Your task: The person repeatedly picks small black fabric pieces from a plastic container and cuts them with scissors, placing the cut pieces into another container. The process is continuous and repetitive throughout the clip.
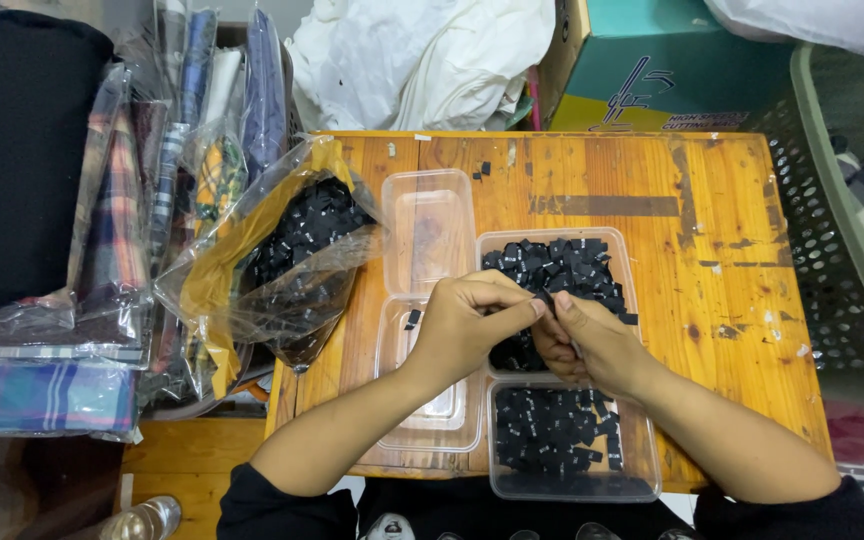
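Note:
My left hand (472, 325) and my right hand (592, 345) meet over the middle of a small wooden table (722, 230). Together their fingertips pinch one small black piece (545, 299). Under them stands a clear plastic tub (559, 262) full of small black pieces. A second clear tub (572, 440) with a layer of the same pieces sits at the near edge, below my right wrist. Left of the hands a clear tub (404, 330) holds a single black piece, partly hidden by my left forearm.
An empty clear tub (428, 230) stands at the back of the table. A crinkled plastic bag (282, 250) of black pieces lies at the left edge. Packaged folded fabrics (102, 260) pile up on the left. A green mesh basket (842, 200) and a teal box (672, 60) border the right and back.

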